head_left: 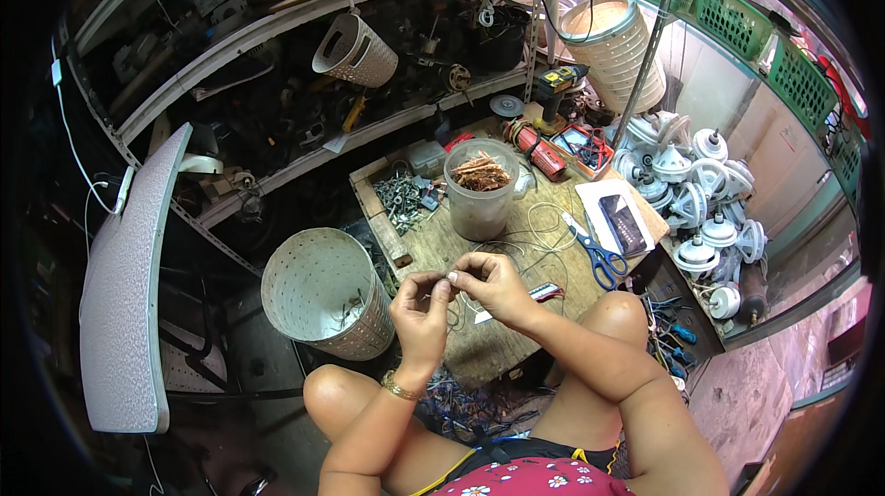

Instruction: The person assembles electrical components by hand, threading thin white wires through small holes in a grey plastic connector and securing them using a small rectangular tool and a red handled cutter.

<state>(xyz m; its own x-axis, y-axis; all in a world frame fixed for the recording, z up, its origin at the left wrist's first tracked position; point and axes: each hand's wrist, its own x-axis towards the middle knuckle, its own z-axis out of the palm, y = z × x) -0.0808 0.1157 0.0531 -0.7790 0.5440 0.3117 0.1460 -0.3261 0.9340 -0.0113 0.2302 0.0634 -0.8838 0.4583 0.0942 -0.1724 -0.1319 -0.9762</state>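
Note:
My left hand (421, 310) and my right hand (498, 288) meet over the near edge of a low wooden table (419, 238), fingertips pinched together. Between them they grip a thin wire, mostly hidden by the fingers; a loop of pale wire (457, 319) shows just below. Beyond the hands stands a translucent plastic tub (479, 217) heaped with stripped copper wire (481, 170). More thin cable (544, 218) curls across the tabletop to the right. Scissors with blue handles (604, 262) lie there, and a small white device (546, 292) sits close to my right wrist.
A perforated bin (364, 335) with some scraps stands left of the table. Screws and metal bits (406, 201) are piled at its far left corner. A red tool (539, 151), a cordless drill (559, 86) and many white plastic parts (696, 196) lie around. A large pale panel (129, 302) rises at left.

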